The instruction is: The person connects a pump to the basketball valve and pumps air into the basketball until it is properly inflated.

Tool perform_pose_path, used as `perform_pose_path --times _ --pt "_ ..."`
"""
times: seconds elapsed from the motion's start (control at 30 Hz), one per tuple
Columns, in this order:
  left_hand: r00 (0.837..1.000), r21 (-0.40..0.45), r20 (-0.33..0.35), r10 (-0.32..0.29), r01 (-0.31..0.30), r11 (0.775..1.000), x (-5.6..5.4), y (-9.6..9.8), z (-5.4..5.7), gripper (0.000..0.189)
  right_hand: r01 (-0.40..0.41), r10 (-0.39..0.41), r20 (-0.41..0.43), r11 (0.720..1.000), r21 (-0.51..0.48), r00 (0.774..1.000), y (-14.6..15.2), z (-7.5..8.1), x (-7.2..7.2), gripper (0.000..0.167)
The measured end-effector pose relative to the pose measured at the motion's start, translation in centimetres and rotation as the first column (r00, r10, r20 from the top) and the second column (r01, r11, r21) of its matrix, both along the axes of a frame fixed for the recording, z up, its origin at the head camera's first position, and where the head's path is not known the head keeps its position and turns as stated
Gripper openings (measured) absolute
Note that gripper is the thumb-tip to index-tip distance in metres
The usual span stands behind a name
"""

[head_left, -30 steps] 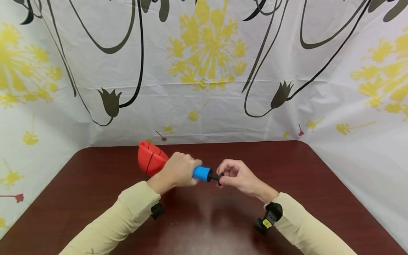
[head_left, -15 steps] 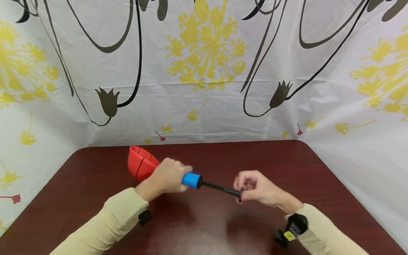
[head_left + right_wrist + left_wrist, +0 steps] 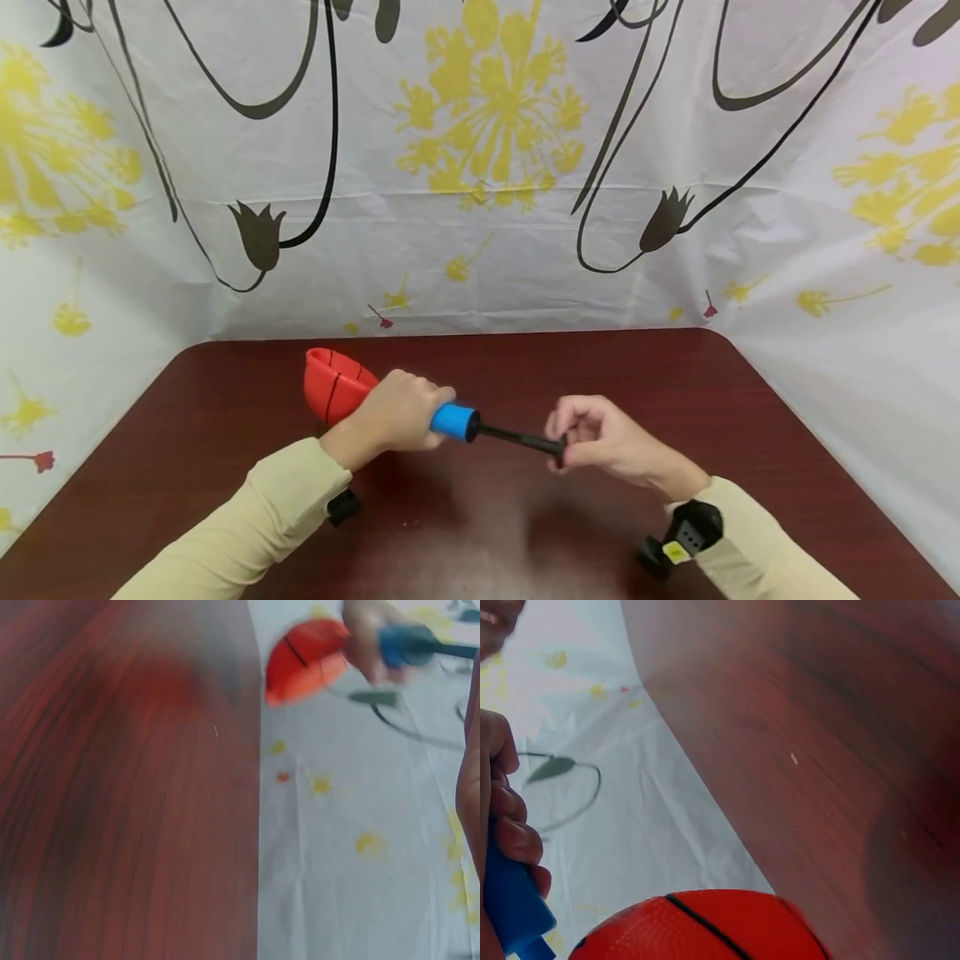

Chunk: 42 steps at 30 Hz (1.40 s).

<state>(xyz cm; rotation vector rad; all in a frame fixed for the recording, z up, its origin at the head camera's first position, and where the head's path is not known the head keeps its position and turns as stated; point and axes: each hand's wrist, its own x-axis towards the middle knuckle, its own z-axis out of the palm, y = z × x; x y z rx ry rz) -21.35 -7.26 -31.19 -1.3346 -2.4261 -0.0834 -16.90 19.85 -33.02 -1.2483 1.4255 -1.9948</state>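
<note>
A blue hand pump [image 3: 453,422] is held above the table, its barrel gripped by my left hand [image 3: 401,412]. From the barrel's right end sticks out a black plunger rod [image 3: 517,437]. My right hand [image 3: 600,442] pinches the small black handle at the rod's end between thumb and fingers. Left of my left hand is a red toy basketball [image 3: 335,386] with black lines, caved in like a bowl. In the left wrist view the red ball [image 3: 705,930] shows at the bottom, beside the pump's blue end [image 3: 514,900]. The joint between ball and pump is hidden by my hand in the head view.
Under both hands lies a dark red-brown wooden table [image 3: 465,533] with rounded far corners. A white sheet [image 3: 480,275] printed with yellow and grey flowers hangs behind it and along the sides. Each wrist wears a black camera [image 3: 686,533].
My right hand pulled the handle out to the right, baring much more of the rod, then came back slightly left. My left hand, with pump and ball, shifted a little left.
</note>
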Motion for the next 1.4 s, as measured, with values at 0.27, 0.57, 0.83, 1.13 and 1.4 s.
perform_pose_path --times 0.27,0.57,0.83,1.13,1.4 --pt "0.999 -0.116 -0.03 0.024 -0.028 0.993 -0.1 0.4 0.3 0.026 -0.05 0.051 0.028 0.998 -0.039 0.998 -0.3 -1.7 -0.6 0.009" --pt "0.999 -0.203 -0.038 -0.014 0.006 0.979 0.0 0.8 1.1 0.026 0.043 -0.051 0.104 0.996 0.076 0.993 -3.6 -1.7 -0.7 0.009" --pt "0.998 -0.131 0.023 0.058 -0.055 0.99 -0.3 -1.7 0.8 0.027 -0.14 0.139 0.105 0.99 0.002 0.985 0.4 -0.8 0.1 0.009" --pt "0.999 -0.268 -0.047 0.006 -0.019 0.963 0.5 1.2 1.1 0.025 -0.002 0.011 -0.083 0.994 0.111 0.997 -3.8 -2.0 -1.2 0.021" --pt "1.0 -0.217 0.026 -0.012 0.017 0.976 0.6 0.8 0.9 0.023 0.02 -0.016 -0.03 0.992 0.125 0.999 -1.8 -0.8 0.3 0.02"
